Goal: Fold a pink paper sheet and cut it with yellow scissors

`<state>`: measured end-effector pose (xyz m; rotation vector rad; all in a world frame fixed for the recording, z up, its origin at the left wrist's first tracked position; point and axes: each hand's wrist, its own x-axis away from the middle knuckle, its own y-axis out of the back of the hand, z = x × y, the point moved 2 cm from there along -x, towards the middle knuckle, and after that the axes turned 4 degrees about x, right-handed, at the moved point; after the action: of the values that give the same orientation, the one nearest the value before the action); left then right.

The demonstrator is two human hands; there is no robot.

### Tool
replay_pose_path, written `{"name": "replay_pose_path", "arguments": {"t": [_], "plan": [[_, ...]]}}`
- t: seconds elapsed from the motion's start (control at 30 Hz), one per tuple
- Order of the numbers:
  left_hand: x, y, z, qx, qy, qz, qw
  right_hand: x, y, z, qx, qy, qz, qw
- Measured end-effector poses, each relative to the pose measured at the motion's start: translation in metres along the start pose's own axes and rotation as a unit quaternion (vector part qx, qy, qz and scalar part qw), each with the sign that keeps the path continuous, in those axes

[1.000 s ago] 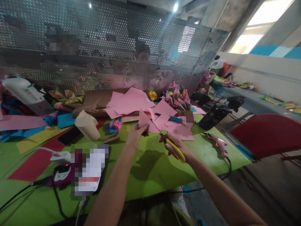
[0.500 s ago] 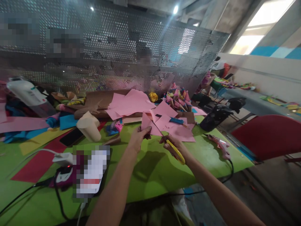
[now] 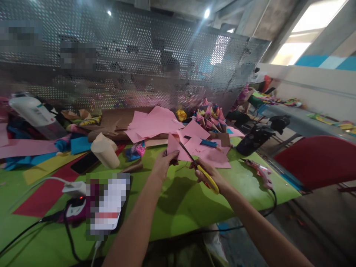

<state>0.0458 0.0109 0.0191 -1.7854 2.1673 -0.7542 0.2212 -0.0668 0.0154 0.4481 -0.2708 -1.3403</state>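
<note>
My left hand (image 3: 166, 162) pinches a small piece of pink paper (image 3: 172, 144) between thumb and fingers. In my right hand (image 3: 207, 172) are scissors (image 3: 208, 178) with yellow handles and dark blades. The blades point up and to the left, and their tips lie at the right edge of the pink piece. Whether they are cutting into it I cannot tell. Just behind, more pink paper pieces (image 3: 219, 158) lie on the green table (image 3: 183, 207), with a blue-handled tool (image 3: 209, 143) on top of them.
Large pink sheets (image 3: 155, 120) and small paper cones (image 3: 213, 116) lie at the back. A pink glue gun (image 3: 261, 171) and a black bottle (image 3: 254, 138) are on the right. On the left are a phone (image 3: 111, 207), a power strip (image 3: 73, 213) with cables and a cream paper roll (image 3: 105, 150).
The scissor blades look slightly more apart from the paper's edge than before, and the right hand has shifted a little. The left hand stays in place with the pink paper.
</note>
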Motion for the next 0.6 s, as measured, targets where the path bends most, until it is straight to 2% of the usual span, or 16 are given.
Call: {"name": "replay_pose_path", "arguments": {"t": [0.13,0.6], "plan": [[0.0011,-0.0001,-0.0015,0.004,0.004,-0.005,1.0,0.0018,0.0014,0.0057,-0.004,-0.012,0.025,1.0],[0.0057,-0.0052,0.0029,-0.015,0.045,0.03,0.998,-0.0045,-0.003,0.0025,-0.014,-0.024,-0.021,0.999]]}}
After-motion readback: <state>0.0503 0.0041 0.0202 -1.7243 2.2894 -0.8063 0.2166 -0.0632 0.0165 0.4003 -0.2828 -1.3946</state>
